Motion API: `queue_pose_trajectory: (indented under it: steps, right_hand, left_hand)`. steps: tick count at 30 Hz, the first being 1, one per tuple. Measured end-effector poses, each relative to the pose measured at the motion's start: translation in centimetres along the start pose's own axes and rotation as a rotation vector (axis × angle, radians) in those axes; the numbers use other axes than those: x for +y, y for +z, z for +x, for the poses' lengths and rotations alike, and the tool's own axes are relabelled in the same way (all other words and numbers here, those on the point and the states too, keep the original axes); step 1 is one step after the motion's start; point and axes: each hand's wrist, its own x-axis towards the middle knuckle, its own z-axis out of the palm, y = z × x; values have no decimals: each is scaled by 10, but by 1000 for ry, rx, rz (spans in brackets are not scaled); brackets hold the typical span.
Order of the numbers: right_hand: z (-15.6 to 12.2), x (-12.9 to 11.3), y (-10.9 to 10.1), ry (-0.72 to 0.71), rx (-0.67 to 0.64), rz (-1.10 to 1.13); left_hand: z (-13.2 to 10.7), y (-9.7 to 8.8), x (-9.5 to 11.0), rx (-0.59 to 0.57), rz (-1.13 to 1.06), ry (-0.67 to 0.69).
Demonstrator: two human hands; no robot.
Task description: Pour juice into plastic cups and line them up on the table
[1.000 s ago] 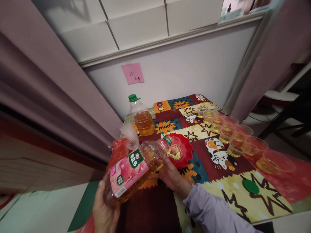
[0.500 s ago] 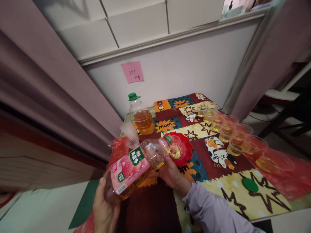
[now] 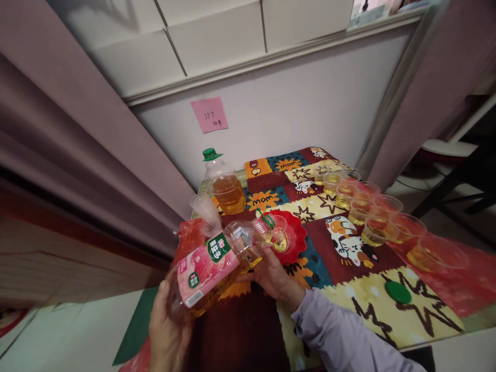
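My left hand (image 3: 167, 336) grips the base of a large clear bottle (image 3: 215, 263) with a pink label and amber liquid. The bottle lies tilted, its neck pointing right over a small clear cup (image 3: 277, 231). That cup stands on a red plate (image 3: 289, 235). My right hand (image 3: 271, 276) is closed under the bottle's neck end and supports it. The bottle's mouth sits at the cup's rim. A loose green cap (image 3: 398, 292) lies on the patterned tablecloth (image 3: 349, 258) to the right.
A second bottle (image 3: 223, 186) with a green cap stands at the table's back left. Stacked empty cups (image 3: 205, 211) lie beside it. Two rows of several filled cups (image 3: 372, 217) run along the right side. A pink note (image 3: 209, 114) hangs on the wall. A curtain hangs on the left.
The bottle and both hands have barely moved; the view shifted slightly. Liquid level in the bottle's neck end looks a little lower.
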Motion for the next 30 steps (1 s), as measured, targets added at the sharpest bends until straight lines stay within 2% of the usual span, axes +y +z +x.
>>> queue_pose_trajectory:
  steps: [10, 17, 30]
  right_hand:
    - [2, 2, -3, 6, 9, 28]
    - [1, 1, -2, 3, 6, 17]
    - [1, 1, -1, -5, 22, 29]
  left_hand:
    - [0, 3, 1, -33, -26, -10]
    - [-5, 8, 5, -11, -44, -12]
    - [-3, 8, 4, -17, -15, -11]
